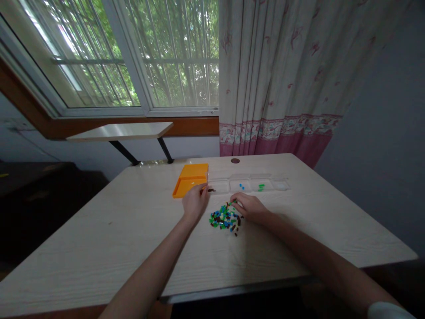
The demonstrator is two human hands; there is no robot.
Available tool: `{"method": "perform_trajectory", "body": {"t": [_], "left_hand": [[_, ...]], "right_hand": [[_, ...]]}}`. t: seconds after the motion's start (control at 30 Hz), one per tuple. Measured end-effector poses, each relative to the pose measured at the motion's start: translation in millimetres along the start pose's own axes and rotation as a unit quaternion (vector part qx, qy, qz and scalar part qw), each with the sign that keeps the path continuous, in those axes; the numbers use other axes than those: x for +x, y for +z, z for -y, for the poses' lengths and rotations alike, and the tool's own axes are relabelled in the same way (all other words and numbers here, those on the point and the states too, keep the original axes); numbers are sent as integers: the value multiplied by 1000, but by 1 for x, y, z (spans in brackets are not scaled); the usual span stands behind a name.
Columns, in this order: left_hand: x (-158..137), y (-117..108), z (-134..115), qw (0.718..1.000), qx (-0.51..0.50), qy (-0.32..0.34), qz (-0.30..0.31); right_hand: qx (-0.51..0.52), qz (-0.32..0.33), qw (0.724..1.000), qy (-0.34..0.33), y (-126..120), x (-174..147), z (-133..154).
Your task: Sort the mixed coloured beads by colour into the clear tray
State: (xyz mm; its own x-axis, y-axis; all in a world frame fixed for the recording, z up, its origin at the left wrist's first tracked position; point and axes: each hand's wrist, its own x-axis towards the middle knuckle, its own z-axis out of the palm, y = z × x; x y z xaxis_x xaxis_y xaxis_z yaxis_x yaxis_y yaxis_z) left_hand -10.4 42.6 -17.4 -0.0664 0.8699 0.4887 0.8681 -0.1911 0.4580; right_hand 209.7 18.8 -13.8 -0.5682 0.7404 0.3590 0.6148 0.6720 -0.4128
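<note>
"Which hand is nearer that heap?"

"The right hand [250, 206]. Its fingertips are at the far right edge of the pile of small coloured pieces [223, 218]. The rest of the pile spreads leftward and toward the body, with a few dark ones straggling on the near side."

"And the left hand [193, 201]?"

"Farther off. From there the pile lies to the right and closer to the body. That hand is at the left end of the clear tray [221, 184], fingers bent, beside some brown pieces [211, 190]."

"Is it gripping anything?"

"I can't tell; the fingertips are too small from here. The right one has thumb and fingers drawn together in a pinch, with specks of colour close by, but I can't say whether a piece is between them."

"How does the tray run?"

"Lengthwise from left to right, just beyond both hands. The blue pieces [241, 185] sit in a compartment straight ahead of the right fingertips, the green pieces [261, 186] one compartment further right."

"Anything in the way?"

"I'd judge the left hand itself crowds the tray's left end, along with the orange box [194, 170] just ahead of it. Between the right hand and the tray I see only the tray's low near wall."
</note>
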Motion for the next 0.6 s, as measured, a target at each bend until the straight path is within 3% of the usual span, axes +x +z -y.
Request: {"method": "perform_trajectory", "body": {"t": [0.13, 0.33, 0.6], "left_hand": [[-3, -2, -4, 997, -62, 45, 28], [-23, -10, -19, 959, -119, 194, 168], [-27, -14, -23, 948, -113, 231, 188]], "right_hand": [[26, -33, 999, -15, 2, 0, -3], [50, -67, 996, 8, 4, 0, 0], [58, -64, 996, 7, 6, 0, 7]]}}
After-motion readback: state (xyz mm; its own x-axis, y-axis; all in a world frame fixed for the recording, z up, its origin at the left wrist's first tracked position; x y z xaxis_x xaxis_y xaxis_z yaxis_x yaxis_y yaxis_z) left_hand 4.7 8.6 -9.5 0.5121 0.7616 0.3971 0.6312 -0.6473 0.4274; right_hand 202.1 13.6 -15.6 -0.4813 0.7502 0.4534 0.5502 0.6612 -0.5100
